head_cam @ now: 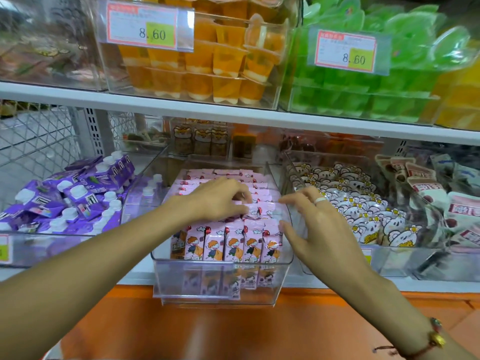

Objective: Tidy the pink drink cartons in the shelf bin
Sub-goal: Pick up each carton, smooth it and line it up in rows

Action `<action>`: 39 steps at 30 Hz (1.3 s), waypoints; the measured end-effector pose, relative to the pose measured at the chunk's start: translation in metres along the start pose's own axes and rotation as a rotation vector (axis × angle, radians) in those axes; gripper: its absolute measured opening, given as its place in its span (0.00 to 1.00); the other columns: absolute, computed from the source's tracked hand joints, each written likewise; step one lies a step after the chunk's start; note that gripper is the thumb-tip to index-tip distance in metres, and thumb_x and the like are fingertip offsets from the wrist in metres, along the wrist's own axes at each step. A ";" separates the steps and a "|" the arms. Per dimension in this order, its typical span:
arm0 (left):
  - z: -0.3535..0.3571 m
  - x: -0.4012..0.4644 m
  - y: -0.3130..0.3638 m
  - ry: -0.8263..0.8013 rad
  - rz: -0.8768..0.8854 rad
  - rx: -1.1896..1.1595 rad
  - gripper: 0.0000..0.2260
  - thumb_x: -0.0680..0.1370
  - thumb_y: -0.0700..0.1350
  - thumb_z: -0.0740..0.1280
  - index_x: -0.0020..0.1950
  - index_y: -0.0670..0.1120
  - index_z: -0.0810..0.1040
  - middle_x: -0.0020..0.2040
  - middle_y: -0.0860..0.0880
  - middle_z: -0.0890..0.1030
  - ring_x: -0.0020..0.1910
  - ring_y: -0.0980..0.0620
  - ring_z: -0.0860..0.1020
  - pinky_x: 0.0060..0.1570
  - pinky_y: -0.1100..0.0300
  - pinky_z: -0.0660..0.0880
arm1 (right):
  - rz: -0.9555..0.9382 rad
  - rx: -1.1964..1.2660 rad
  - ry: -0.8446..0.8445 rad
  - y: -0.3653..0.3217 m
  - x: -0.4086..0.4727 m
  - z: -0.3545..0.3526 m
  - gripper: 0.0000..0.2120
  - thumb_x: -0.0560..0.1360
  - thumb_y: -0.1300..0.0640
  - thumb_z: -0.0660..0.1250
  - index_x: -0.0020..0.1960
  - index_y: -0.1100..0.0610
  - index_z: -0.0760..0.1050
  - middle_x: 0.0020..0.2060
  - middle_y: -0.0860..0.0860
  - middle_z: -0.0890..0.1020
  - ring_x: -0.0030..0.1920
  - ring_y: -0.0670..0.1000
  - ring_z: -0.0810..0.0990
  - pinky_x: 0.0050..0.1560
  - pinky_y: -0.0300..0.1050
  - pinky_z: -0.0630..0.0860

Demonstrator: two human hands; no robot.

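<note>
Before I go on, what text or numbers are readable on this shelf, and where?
"8.60": price tag on the bin of orange jelly cups.
"8.60": price tag on the bin of green jelly cups.
Small print on both tags: blurred.
Pink drink cartons, purple cartons: lettering unreadable.

Price tags — small print blurred; left hand hides cartons.

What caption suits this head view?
Both hands, left hand and right hand, straighten pink drink cartons in a clear shelf bin.
</note>
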State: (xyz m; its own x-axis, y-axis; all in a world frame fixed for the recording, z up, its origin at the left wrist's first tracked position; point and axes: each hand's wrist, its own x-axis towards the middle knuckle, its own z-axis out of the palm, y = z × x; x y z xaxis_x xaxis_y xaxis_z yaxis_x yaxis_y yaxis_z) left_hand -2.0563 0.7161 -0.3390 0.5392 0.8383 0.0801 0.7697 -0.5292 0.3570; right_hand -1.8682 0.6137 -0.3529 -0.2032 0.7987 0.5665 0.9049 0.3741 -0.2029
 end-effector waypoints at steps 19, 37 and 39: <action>0.005 -0.025 0.008 0.342 0.064 -0.096 0.04 0.78 0.51 0.67 0.46 0.55 0.81 0.42 0.59 0.82 0.40 0.63 0.77 0.40 0.60 0.75 | 0.028 -0.055 0.011 -0.013 0.019 0.006 0.10 0.77 0.53 0.64 0.56 0.54 0.78 0.48 0.50 0.76 0.53 0.52 0.72 0.43 0.44 0.67; 0.020 -0.080 0.017 0.687 0.046 -0.818 0.17 0.73 0.42 0.73 0.58 0.56 0.75 0.55 0.63 0.78 0.55 0.64 0.77 0.46 0.68 0.76 | 0.348 1.142 -0.057 -0.050 0.044 0.022 0.08 0.76 0.57 0.66 0.55 0.52 0.77 0.49 0.49 0.84 0.51 0.44 0.82 0.53 0.35 0.77; 0.022 -0.081 0.021 0.707 0.067 -0.759 0.19 0.71 0.45 0.75 0.57 0.57 0.74 0.54 0.65 0.77 0.54 0.65 0.76 0.46 0.70 0.76 | 0.359 1.199 -0.062 -0.051 0.042 0.022 0.07 0.77 0.58 0.66 0.54 0.51 0.77 0.45 0.47 0.85 0.48 0.42 0.83 0.48 0.32 0.77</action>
State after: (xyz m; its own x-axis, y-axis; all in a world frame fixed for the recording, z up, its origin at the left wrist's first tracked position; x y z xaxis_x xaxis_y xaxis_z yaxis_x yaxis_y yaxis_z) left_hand -2.0764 0.6345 -0.3583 0.0608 0.8254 0.5612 0.1964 -0.5611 0.8041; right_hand -1.9315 0.6387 -0.3361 -0.0629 0.9528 0.2969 0.0097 0.2981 -0.9545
